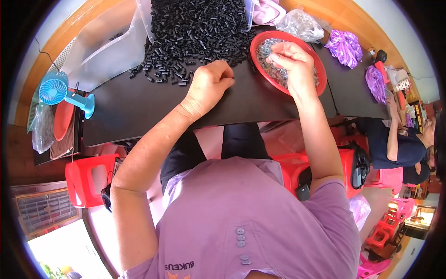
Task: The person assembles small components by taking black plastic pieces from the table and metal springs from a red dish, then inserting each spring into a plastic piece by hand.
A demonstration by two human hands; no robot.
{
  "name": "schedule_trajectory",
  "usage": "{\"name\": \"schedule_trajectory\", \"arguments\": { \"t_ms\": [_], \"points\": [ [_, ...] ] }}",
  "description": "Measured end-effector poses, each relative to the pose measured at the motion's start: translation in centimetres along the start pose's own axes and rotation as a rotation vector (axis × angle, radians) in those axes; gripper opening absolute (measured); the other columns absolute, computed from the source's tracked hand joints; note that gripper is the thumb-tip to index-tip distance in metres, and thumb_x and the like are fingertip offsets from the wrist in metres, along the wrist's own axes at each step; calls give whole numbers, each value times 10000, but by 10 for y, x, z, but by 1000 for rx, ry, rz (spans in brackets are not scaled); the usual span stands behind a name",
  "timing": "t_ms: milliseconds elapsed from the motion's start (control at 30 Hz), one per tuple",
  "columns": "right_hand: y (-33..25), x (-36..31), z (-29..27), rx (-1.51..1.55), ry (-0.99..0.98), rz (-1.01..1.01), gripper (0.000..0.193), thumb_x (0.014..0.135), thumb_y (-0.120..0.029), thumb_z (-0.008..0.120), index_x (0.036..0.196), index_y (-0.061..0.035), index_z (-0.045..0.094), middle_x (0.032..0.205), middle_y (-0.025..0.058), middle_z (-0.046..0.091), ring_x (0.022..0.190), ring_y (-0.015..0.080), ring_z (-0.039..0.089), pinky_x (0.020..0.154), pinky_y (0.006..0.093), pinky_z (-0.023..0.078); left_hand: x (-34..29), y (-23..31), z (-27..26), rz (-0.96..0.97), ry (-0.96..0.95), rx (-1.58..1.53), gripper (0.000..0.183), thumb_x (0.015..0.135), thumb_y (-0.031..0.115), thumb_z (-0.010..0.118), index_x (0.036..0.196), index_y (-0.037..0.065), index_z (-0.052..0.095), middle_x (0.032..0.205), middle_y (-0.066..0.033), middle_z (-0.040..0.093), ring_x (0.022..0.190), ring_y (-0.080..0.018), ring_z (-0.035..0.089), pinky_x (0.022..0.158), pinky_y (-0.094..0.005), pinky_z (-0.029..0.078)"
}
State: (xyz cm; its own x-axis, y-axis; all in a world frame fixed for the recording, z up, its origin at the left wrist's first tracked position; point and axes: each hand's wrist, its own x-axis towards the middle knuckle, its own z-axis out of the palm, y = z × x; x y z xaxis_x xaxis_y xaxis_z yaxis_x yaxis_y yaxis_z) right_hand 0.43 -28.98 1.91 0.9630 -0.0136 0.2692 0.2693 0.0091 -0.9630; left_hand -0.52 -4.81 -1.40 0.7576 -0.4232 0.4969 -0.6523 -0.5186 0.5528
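Small black cylindrical parts lie in a large heap on the far middle of the black desk, spilling toward the near side, with loose pieces scattered along the heap's left edge. Left hand: curled into a loose fist, knuckles up, resting on the desk at the near edge of the heap; fingertips tucked under, so whether a part is pinched inside cannot be told. Right hand: over the red bowl, fingers bunched together at the thumb and dipping into the small grey metal pieces that fill the bowl; a pinch grip, contents of the pinch too small to resolve. The bowl sits just right of the heap, touching the desk.

Surroundings: a clear plastic bin lies left of the heap. A blue handheld fan rests at the desk's left end, beside a red plate. Clear plastic bag beyond the bowl; purple bundles further right. A red stool stands on the floor at lower left. Another person in dark clothing sits at the right edge of view.
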Motion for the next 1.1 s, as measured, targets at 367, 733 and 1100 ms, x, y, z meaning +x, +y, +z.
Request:
{"name": "schedule_trajectory", "arguments": {
  "t_ms": [367,733,1100],
  "points": [
    [-8,-21,93,201,-20,-189,178,830,81,683,987,-1,670,910,46,681,834,103,639,794,237,523,-20,21,-25,-618,127,-1167,155,919,59,649,1033,-46,654,843,-79,647,683,-152,614,548,-277,519],
    [-5,-23,109,233,-44,-139,165,845,93,652,998,31,651,902,112,702,848,176,676,813,277,528,-29,19,-31,-659,141,-1326,160,934,52,626,1055,-51,635,852,-94,641,687,-160,626,531,-285,526],
    [-1,-33,110,207,-38,-160,179,858,98,637,1020,23,641,923,107,699,878,184,678,826,280,532,-29,24,-22,-668,179,-1431,156,935,30,619,1056,-69,617,858,-120,637,687,-194,636,529,-309,557]
  ]
}}
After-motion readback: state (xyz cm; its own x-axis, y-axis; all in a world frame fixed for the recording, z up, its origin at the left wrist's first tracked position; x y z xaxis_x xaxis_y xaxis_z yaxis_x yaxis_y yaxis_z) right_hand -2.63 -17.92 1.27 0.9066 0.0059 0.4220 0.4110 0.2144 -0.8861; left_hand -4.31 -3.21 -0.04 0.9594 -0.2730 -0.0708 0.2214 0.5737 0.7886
